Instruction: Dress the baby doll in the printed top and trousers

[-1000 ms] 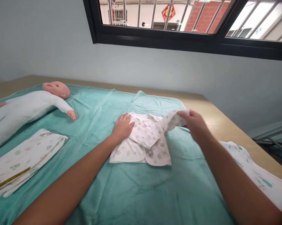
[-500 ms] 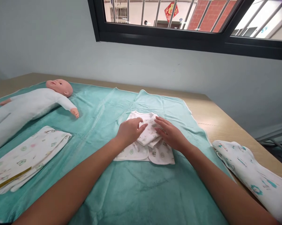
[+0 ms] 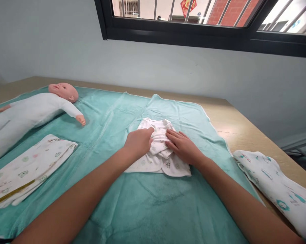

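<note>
Teal plush blanket (image 3: 132,210) spreads across the bottom of the frame, lightly creased. At lower right, a folded white cloth with blue-green prints (image 3: 273,189) lies at the blanket's edge on the wooden bench (image 3: 244,135); at lower left, another folded white cloth (image 3: 33,162), with pastel prints and a gold strip (image 3: 12,193), lies on the blanket. At the centre of the frame a small printed white shirt (image 3: 158,149) lies spread on the blanket, collar away from me, its middle rumpled into soft folds. Uneven pressure from my two sides could, I judge, skew the shirt or set creases in it, and the slack plush beneath could bunch and drag it along. My left grip (image 3: 139,141) is curled over the shirt, thumb near the collar; its fingertips are hidden, so I cannot tell whether it pinches fabric. My right grip (image 3: 184,146) is laid nearly flat, fingers extended and touching the shirt's right side, clamped on nothing. Farther off, toward the upper left, a baby doll in white (image 3: 33,108) lies on its back. Behind runs a pale grey wall (image 3: 168,67), a dark-framed barred window (image 3: 178,32) at the top.
</note>
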`<action>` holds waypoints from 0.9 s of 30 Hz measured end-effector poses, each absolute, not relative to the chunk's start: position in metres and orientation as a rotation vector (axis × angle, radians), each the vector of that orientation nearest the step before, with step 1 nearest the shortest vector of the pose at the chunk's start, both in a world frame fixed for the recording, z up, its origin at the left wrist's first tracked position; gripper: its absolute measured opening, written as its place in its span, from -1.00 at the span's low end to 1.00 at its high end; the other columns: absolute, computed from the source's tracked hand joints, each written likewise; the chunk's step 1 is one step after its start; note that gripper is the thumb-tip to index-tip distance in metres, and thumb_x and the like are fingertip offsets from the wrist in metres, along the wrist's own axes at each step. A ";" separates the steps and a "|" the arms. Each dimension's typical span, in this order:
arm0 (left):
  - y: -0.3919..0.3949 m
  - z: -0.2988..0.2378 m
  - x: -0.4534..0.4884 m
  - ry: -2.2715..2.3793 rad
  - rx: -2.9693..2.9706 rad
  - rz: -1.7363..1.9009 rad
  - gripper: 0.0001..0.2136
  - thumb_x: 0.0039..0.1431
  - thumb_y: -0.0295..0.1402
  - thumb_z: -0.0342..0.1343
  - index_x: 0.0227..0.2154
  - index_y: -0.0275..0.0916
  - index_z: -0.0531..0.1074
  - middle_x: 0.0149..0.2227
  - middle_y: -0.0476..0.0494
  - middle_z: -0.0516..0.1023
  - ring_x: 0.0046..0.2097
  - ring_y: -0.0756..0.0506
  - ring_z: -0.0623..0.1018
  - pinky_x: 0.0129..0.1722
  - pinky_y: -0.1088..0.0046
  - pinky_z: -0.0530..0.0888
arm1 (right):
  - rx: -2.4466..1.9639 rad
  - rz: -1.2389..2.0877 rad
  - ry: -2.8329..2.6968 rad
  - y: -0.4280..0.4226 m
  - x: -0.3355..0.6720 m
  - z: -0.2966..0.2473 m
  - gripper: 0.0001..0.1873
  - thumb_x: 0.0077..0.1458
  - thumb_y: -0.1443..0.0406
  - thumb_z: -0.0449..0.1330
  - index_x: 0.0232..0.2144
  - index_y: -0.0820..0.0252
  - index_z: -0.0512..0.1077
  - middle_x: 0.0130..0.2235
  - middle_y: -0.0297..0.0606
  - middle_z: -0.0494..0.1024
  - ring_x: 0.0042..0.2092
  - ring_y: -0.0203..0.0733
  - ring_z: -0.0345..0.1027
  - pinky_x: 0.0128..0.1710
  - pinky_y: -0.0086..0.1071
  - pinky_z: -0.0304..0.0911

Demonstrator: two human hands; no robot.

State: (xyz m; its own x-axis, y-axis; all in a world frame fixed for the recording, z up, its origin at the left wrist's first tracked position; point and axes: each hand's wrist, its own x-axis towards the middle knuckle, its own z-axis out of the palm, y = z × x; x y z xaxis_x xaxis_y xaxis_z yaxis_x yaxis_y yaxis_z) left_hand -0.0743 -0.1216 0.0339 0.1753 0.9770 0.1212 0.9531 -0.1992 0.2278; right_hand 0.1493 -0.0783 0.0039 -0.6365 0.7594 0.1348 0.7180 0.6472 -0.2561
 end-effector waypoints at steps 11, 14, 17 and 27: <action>-0.126 -0.006 -0.050 1.478 2.637 0.418 -0.42 0.39 -0.03 -0.26 0.33 -0.27 0.11 0.41 -0.26 0.04 0.43 -0.26 -0.04 0.36 0.06 0.03 | -1.344 0.322 -2.551 -0.050 0.127 0.015 -0.33 0.35 0.05 -0.20 0.36 0.29 0.06 0.42 -0.03 -0.08 0.43 0.04 -0.26 0.35 0.02 -0.11; -0.125 -0.011 -0.056 1.429 2.635 0.331 -0.35 0.37 0.05 -0.32 0.35 -0.27 0.09 0.42 -0.28 0.00 0.43 -0.29 -0.05 0.36 0.02 -0.01 | -1.429 0.318 -2.644 -0.038 0.121 0.000 -0.29 0.35 0.03 -0.24 0.37 0.36 -0.02 0.43 0.00 -0.17 0.44 0.02 -0.36 0.36 0.06 -0.21; -0.124 -0.007 -0.059 1.402 2.595 0.352 -0.37 0.36 0.08 -0.33 0.32 -0.18 0.15 0.40 -0.22 0.07 0.42 -0.31 0.00 0.35 -0.09 -0.04 | -1.462 0.377 -2.635 -0.036 0.121 -0.006 -0.26 0.34 -0.01 -0.26 0.39 0.33 -0.06 0.44 -0.06 -0.23 0.44 -0.03 -0.41 0.37 0.02 -0.27; -0.078 0.003 -0.103 1.982 2.042 0.801 -0.55 0.30 -0.23 -0.01 0.19 -0.30 0.31 0.28 -0.29 0.32 0.34 -0.23 0.23 0.30 0.19 0.17 | -1.514 0.745 -1.672 -0.016 0.144 -0.003 -0.54 0.14 0.14 0.11 0.06 0.18 0.40 0.01 -0.13 0.56 -0.06 -0.08 0.48 -0.02 -0.24 0.32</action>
State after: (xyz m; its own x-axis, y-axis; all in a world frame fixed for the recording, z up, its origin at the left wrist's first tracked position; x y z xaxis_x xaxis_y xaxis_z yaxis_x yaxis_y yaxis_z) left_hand -0.1035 -0.0778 0.0030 -0.0368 0.9681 0.2480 0.8684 -0.0918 0.4873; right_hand 0.1443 -0.0162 -0.0034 -0.0218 0.9893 0.1444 0.5545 0.1322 -0.8216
